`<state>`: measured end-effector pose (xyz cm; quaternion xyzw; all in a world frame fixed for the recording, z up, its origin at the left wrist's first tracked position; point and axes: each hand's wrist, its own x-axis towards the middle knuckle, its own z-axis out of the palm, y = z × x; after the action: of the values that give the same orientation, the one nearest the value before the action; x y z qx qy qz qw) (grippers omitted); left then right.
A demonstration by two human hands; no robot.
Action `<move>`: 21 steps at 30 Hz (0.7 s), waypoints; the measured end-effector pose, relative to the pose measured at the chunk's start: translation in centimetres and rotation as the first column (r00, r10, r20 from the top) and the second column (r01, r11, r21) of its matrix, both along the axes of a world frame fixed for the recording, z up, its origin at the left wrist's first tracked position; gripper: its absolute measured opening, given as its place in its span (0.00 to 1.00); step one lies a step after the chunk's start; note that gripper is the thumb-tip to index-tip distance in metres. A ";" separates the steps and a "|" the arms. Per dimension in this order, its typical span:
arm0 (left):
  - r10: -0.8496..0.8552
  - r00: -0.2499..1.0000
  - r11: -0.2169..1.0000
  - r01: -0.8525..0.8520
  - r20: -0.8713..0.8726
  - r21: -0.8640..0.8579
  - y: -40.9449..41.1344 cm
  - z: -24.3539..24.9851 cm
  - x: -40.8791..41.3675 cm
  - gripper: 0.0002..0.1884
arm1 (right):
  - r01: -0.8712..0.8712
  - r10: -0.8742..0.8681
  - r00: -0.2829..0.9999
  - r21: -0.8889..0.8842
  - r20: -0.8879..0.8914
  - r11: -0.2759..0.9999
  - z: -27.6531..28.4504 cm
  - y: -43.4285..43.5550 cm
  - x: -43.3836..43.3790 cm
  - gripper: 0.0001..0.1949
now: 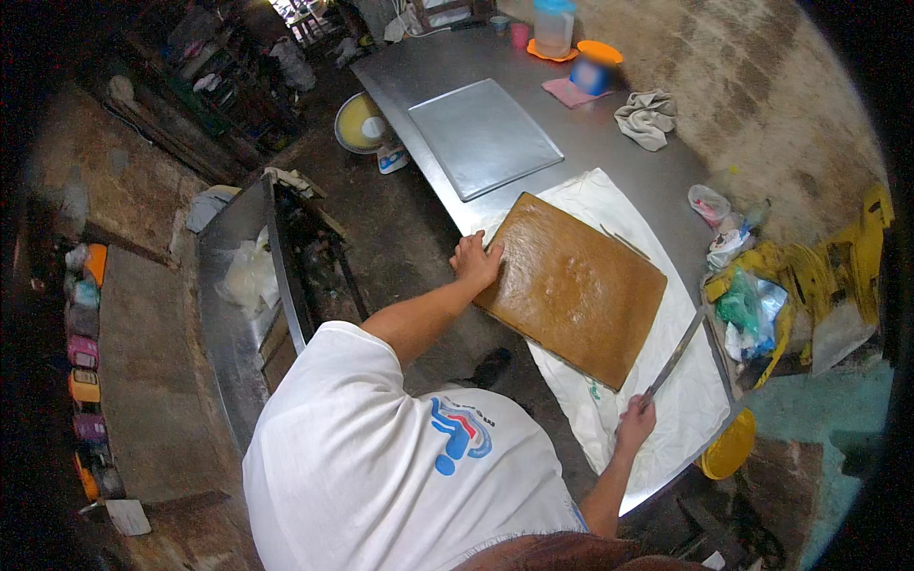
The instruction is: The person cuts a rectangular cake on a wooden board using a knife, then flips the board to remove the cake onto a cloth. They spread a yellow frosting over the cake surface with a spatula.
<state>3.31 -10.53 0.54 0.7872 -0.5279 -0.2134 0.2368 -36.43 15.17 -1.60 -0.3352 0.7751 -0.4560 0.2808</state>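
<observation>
A rectangular, glossy brown sheet (571, 285), which looks like a sheet cake, lies on a white cloth (685, 421) spread over the metal table. Its near edge reaches past the cloth at the table's front; thin dark edging shows there, but I cannot tell whether it is a tray rim. My left hand (477, 263) grips the sheet's left edge, fingers at the far corner side and thumb by the top surface. In my right hand (635, 422) is the handle of a long-bladed knife (677, 353). The blade points away over the cloth, apart from the sheet's right corner.
Beyond the sheet, a flat metal baking tray (485, 139) rests on the steel table (643, 182). A crumpled rag (646, 119), a pitcher (554, 28) and a blue container (591, 75) stand farther back. Plastic bags (753, 314) lie at right. A dial scale (362, 125) stands beyond the table's left edge.
</observation>
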 end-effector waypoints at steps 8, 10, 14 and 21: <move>-0.306 0.952 0.922 0.291 -0.020 -0.254 3.1 1.7 -4.8 0.25 | 0.048 -0.049 0.998 -0.036 -0.025 0.998 -4.0 6.8 0.2 0.09; -0.366 0.930 0.880 0.357 0.034 -0.313 4.0 0.8 -5.9 0.23 | -0.011 0.006 0.999 -0.120 -0.041 0.993 -3.1 6.1 0.5 0.10; -0.468 0.880 0.830 0.468 0.077 -0.303 6.1 0.6 -8.5 0.21 | -0.062 0.055 0.983 -0.034 -0.176 0.998 0.9 4.6 1.0 0.15; -0.605 0.784 0.731 0.617 0.140 -0.291 6.4 0.2 -11.1 0.18 | -0.061 0.070 0.982 0.059 -0.175 0.996 -4.2 4.6 0.1 0.11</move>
<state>-7.78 -4.17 0.73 0.5242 -0.7886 -0.1765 0.2688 -36.34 19.80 -5.79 -0.3921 0.7974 -0.3943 0.2346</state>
